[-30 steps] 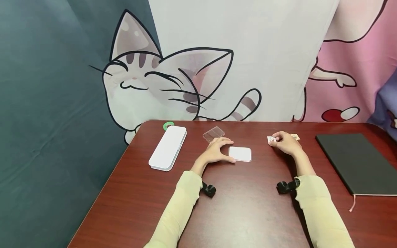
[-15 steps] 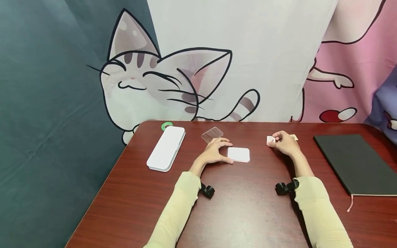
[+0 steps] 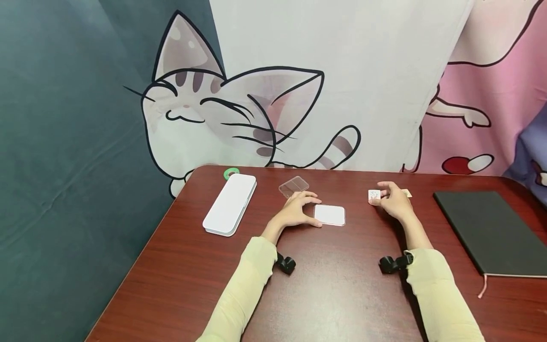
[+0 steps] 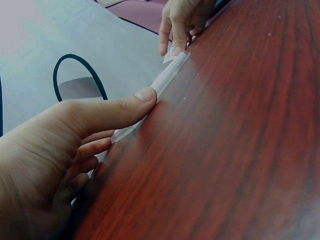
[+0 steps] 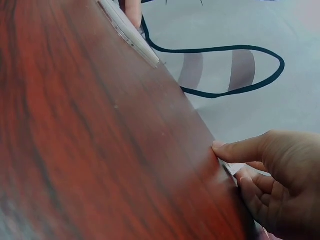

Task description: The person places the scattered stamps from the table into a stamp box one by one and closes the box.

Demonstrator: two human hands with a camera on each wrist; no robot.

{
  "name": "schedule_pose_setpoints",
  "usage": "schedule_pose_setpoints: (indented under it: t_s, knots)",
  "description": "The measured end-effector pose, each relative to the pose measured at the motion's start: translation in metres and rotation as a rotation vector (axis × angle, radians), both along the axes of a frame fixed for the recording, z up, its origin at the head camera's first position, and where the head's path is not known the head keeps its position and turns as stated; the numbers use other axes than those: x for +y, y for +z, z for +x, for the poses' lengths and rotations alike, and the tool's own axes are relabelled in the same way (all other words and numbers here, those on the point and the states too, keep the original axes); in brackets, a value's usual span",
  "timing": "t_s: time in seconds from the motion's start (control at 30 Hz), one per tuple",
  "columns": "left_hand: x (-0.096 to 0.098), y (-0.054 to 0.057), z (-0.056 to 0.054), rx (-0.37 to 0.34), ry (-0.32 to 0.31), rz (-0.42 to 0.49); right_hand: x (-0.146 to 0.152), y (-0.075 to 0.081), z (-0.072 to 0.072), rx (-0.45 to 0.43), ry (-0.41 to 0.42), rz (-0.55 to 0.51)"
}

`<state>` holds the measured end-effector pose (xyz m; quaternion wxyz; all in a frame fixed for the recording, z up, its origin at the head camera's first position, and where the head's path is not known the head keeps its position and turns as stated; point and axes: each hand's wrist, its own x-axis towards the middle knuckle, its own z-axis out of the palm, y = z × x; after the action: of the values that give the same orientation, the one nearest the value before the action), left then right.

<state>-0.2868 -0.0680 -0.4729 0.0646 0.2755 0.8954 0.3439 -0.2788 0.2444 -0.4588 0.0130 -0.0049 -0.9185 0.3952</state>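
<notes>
My left hand [image 3: 295, 211] holds a flat, clear-edged case [image 3: 329, 215] with a white inside by its left end. The thumb lies at the near edge and a finger at the far edge; in the left wrist view the thumb presses the rim of the case [image 4: 169, 75]. To the right, my right hand [image 3: 395, 202] pinches a small white paper square [image 3: 374, 196] with a faint pinkish print, between thumb and fingers. A yellowish slip [image 3: 407, 193] shows partly behind that hand. Just beyond my left fingers lies a clear plastic lid [image 3: 294, 185], partly covered by them.
A long white box [image 3: 230, 204] lies at the left, with a green tape roll [image 3: 231, 173] behind it. At the right is a black notebook [image 3: 491, 230] with a ribbon. Behind the table's far edge hangs a curtain [image 3: 367, 85] with cat drawings.
The paper square has tilted up in my right fingers, so more of its printed face shows. My left hand and the case have stayed in place; the head view has shifted slightly.
</notes>
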Motion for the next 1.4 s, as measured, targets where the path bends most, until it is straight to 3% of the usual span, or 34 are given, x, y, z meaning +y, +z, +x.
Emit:
schedule_pose_setpoints:
  t_s: [0.33,0.7,0.9,1.2,1.4]
  knots:
    - [0.000,0.000,-0.001,0.011,0.002,0.006,0.002,-0.002,-0.001,0.085,0.027,0.009]
    - [0.000,-0.001,-0.001,0.008,0.000,0.006,-0.001,-0.003,-0.002,0.111,0.055,-0.172]
    - [0.001,-0.001,-0.002,0.015,0.005,0.002,-0.016,0.004,-0.001,0.109,0.093,-0.285]
    - [0.002,-0.002,-0.002,0.032,0.010,0.003,-0.045,0.008,-0.002,0.142,0.058,-0.412]
    - [0.002,-0.003,-0.003,0.048,0.011,-0.014,-0.063,0.008,0.000,0.083,0.165,-0.396]
